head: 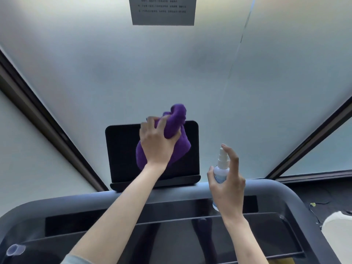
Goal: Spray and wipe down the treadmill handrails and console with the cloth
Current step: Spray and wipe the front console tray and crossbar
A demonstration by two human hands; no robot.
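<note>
My left hand [156, 141] grips a bunched purple cloth [177, 128] and holds it against the black console screen [122, 149], near its upper middle. My right hand [228, 180] holds a small white spray bottle [222, 166] upright to the right of the screen, with the index finger raised over the nozzle. The screen stands on a black ledge [182, 181] above the grey console frame [190, 193]. The dark glossy control panel [171, 235] lies below my forearms.
Frosted glass panels [171, 73] with dark frames [47, 119] fill the view behind the treadmill. A paper notice [162, 10] hangs at the top. A white object [339, 231] sits at the right edge and a small clear knob [15, 249] at the lower left.
</note>
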